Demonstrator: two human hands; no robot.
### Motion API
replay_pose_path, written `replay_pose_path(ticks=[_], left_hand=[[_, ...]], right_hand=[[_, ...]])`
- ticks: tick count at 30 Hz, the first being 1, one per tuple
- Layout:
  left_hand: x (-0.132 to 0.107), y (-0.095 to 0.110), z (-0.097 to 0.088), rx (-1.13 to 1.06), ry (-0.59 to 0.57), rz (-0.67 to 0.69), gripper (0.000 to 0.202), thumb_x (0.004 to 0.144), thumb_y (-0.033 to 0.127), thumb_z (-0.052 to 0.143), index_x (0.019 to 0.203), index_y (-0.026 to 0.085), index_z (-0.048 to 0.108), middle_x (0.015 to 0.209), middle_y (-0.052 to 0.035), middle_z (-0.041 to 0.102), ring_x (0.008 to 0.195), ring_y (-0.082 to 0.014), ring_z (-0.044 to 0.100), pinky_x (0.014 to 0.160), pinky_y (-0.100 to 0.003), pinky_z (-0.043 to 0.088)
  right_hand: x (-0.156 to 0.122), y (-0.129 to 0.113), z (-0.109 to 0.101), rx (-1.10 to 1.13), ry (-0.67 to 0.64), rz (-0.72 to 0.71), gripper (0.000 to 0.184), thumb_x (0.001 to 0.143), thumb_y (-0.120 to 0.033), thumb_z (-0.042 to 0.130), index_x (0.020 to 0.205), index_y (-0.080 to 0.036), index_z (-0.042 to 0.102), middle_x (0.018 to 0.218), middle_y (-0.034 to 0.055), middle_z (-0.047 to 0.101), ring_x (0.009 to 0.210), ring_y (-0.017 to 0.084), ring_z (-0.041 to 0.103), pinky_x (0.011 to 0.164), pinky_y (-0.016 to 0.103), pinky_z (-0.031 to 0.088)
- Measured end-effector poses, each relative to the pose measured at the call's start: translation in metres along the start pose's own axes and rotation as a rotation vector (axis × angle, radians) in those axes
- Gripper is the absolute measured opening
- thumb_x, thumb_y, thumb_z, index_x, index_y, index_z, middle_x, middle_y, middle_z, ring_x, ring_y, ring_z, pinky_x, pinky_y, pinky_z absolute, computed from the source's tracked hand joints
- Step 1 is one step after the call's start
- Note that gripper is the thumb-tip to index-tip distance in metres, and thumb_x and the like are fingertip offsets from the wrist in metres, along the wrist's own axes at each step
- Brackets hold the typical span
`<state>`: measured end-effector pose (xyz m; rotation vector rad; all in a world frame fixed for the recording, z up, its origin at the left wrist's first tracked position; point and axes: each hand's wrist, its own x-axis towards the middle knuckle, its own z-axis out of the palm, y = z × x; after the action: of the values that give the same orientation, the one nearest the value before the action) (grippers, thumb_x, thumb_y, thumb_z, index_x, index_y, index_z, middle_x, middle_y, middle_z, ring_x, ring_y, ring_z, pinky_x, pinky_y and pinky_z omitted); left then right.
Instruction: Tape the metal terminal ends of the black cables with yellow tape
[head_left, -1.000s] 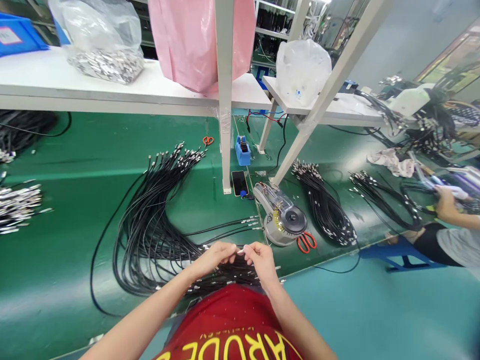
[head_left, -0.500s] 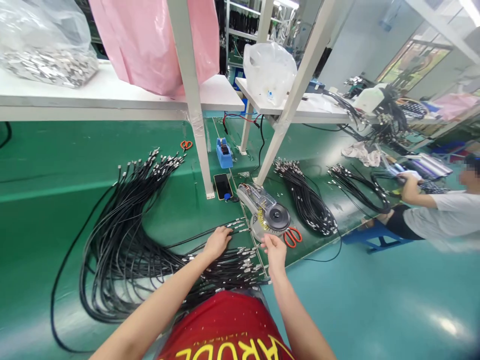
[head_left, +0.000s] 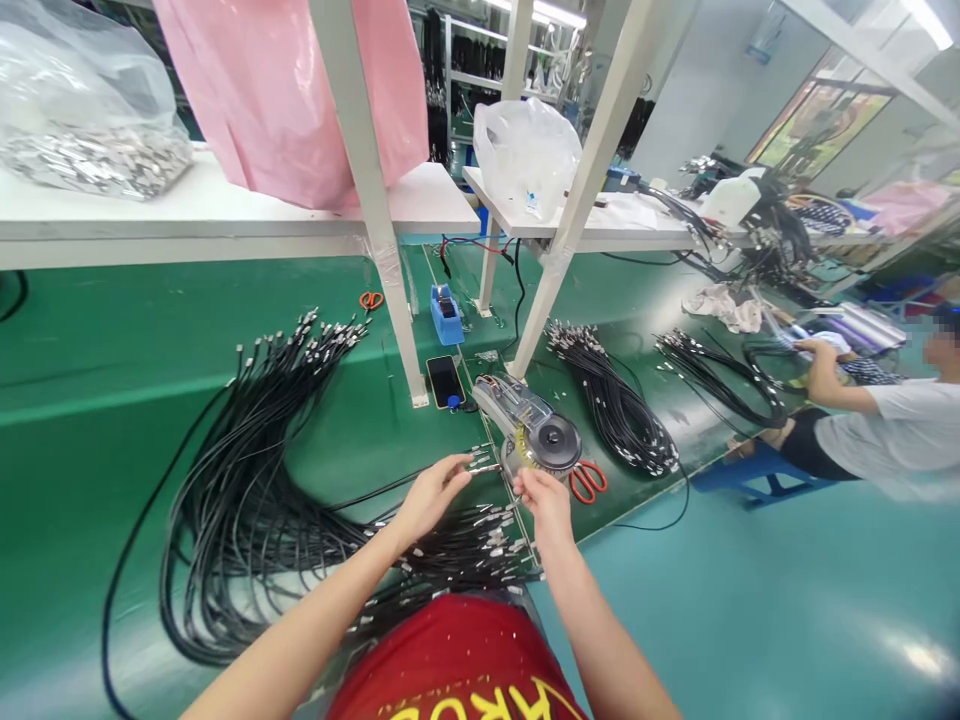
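Note:
My left hand (head_left: 433, 494) pinches a black cable near its metal-tipped end (head_left: 484, 468), and the cable runs back to the left. Close to it, my right hand (head_left: 546, 502) has its thumb and fingers pressed together; whatever lies between them is too small to make out. Just beyond the right hand stands a grey machine (head_left: 534, 430) with a dark round disc and yellow parts. Under and in front of the left forearm spreads a large bundle of black cables (head_left: 225, 540), curving left, with silvery connectors at both ends.
Orange-handled scissors (head_left: 587, 482) lie right of the machine. A phone (head_left: 445, 382) and a blue tape dispenser (head_left: 446, 318) are behind it. A coiled cable bundle (head_left: 619, 410) lies farther right. White shelf posts (head_left: 386, 250) rise from the green bench. A co-worker (head_left: 862, 420) sits at right.
My left hand has lifted off the cable bundle and now pinches one cable end. My right hand has shifted slightly left toward it. The view has tilted up a little.

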<state>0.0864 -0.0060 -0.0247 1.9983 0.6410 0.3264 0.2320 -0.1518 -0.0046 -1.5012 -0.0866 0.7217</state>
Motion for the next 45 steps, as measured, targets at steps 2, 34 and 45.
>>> replay_pose_path(ticks=[2, 34, 45], left_hand=[[0.001, 0.019, -0.004, -0.116, -0.017, 0.084, 0.03, 0.093, 0.04, 0.054, 0.112, 0.022, 0.068, 0.102, -0.0045, 0.07, 0.089, -0.0188, 0.062, 0.081, -0.027, 0.045], [-0.045, 0.052, -0.03, -0.795, -0.091, -0.266, 0.036, 0.079, 0.046, 0.071, 0.088, 0.012, 0.063, 0.073, -0.0014, 0.063, 0.054, -0.0073, 0.042, 0.051, -0.02, 0.026], [-0.046, 0.041, -0.029, -0.963, -0.107, -0.28, 0.032, 0.077, 0.04, 0.073, 0.09, 0.014, 0.059, 0.065, 0.0008, 0.06, 0.047, -0.005, 0.036, 0.049, -0.02, 0.02]], right_hand=[[-0.012, -0.005, -0.001, -0.052, -0.077, -0.045, 0.029, 0.067, -0.041, 0.08, 0.073, -0.014, 0.074, 0.067, 0.0071, 0.073, 0.06, 0.017, 0.065, 0.059, 0.026, 0.048], [-0.043, -0.021, 0.039, -0.614, -0.546, -0.462, 0.025, 0.091, -0.028, 0.054, 0.074, -0.02, 0.07, 0.076, 0.0002, 0.07, 0.073, 0.016, 0.062, 0.069, 0.023, 0.044], [-0.045, -0.026, 0.039, -0.752, -0.577, -0.573, 0.018, 0.089, -0.02, 0.055, 0.079, -0.021, 0.069, 0.081, 0.0027, 0.069, 0.079, 0.018, 0.06, 0.071, 0.026, 0.045]])
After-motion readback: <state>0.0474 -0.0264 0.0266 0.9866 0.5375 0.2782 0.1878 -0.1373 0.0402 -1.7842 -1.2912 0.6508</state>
